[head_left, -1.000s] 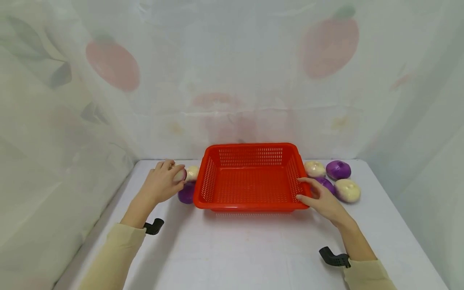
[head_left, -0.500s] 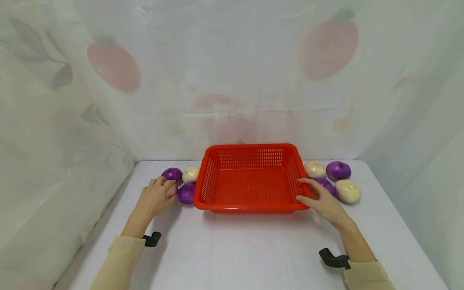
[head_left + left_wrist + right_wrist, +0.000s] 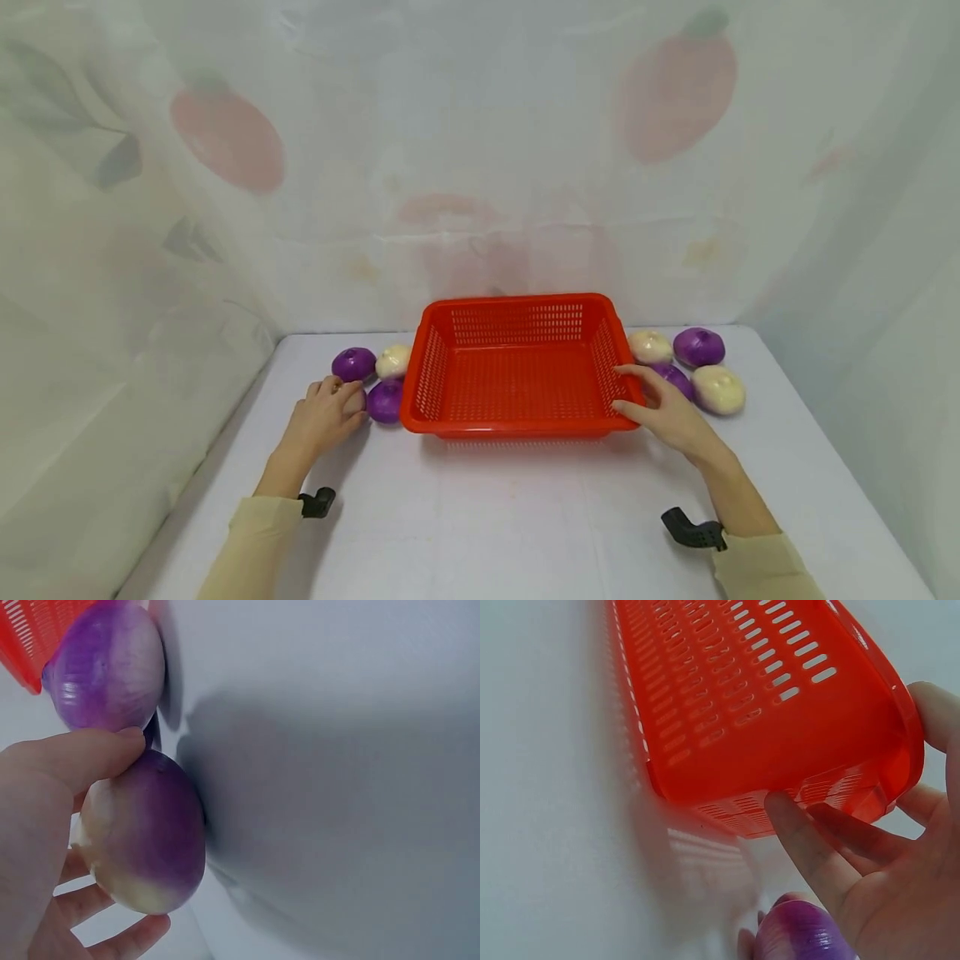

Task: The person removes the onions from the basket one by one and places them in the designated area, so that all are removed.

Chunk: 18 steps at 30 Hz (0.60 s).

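My left hand is low at the table's left side, thumb and fingers around a purple-and-cream onion. In the left wrist view the thumb lies along its top edge and the other fingers are spread behind it. Another purple-and-white onion sits right beside it, close to the basket. A red plastic basket, with slotted walls, stands in the middle. My right hand grips its right end, with fingertips over the rim in the head view and others against the outer wall in the right wrist view.
Left of the basket, a purple onion and a cream onion sit behind the left hand. Several more, including a purple onion and a cream onion, lie to the right. A patterned white curtain hangs behind the table.
My left hand has come down and nearer with the onion, from above the back-left purple onion to the table in front of it. My right hand has stayed at the basket.
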Available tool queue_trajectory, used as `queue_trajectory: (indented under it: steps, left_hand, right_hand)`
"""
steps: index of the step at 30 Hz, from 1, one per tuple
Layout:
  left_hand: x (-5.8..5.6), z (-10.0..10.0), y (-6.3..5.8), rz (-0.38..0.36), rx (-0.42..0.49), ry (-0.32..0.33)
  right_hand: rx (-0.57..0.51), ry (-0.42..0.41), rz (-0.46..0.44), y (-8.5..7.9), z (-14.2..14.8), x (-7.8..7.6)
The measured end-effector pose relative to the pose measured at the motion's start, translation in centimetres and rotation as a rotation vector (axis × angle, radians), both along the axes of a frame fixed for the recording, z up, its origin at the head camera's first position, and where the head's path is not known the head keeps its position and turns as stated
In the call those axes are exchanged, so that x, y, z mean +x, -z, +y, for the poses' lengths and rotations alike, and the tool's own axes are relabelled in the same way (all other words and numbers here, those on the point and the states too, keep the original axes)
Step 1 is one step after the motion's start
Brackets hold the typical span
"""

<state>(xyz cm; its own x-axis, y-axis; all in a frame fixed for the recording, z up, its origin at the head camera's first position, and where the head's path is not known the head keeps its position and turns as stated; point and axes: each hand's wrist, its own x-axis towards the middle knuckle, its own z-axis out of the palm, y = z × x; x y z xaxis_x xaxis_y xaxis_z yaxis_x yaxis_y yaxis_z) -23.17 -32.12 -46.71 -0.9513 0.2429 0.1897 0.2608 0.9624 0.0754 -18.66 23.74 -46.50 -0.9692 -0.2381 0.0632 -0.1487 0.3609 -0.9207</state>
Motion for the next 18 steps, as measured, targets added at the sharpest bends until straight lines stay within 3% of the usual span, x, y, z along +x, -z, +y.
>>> queue_trajectory:
  steps: [6,11,18]
  left_hand:
    - [0.3,-0.2,-0.1,-0.017,0.017,-0.004]
    - [0.8,-0.4,-0.7,-0.026,0.031,-0.004]
    - [1.7,1.0,-2.2,0.038,0.112,0.031]
  right_hand:
    - [0.023,0.007,0.012,-0.6,0.1,0.2]
    - [0.084,0.014,0.078,-1.5,0.5,0.5]
    - [0.224,0.049,0.156,-2.3,2.2,2.1]
